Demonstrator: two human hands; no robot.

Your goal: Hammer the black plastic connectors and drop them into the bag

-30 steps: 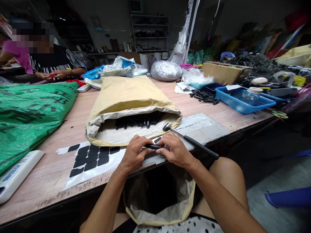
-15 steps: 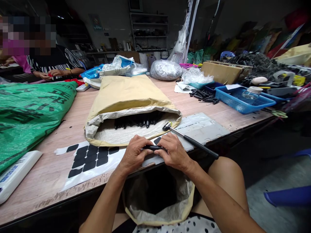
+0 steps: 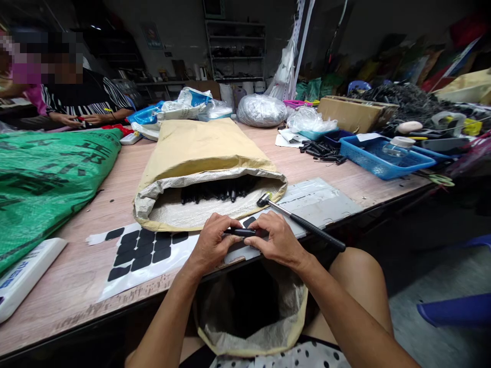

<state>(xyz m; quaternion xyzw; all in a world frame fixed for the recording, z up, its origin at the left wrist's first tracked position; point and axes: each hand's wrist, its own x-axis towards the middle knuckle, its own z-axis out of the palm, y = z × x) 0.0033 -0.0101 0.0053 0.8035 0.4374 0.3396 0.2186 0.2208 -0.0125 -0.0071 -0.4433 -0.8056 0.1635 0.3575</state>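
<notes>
Between both hands, just over the table's front edge, is a slim black pen-shaped tube. My left hand pinches its left end with thumb and fingers. At the other end, my right hand closes thumb and fingertips around the tube. Behind the hands, a yellow woven sack lies with its mouth towards me, and several similar black tubes show inside. A hammer with a black handle rests right of my right hand. Below, an open sack with a dark interior sits at my lap.
A sheet of black square stickers lies left of my hands. Further left are a white box and a green sack. A blue basket and loose black parts stand at right. A co-worker sits across the table.
My right hand has shifted slightly right and its fingers have loosened a little, so more of the tube's right end shows. My left hand stays nearly still.
</notes>
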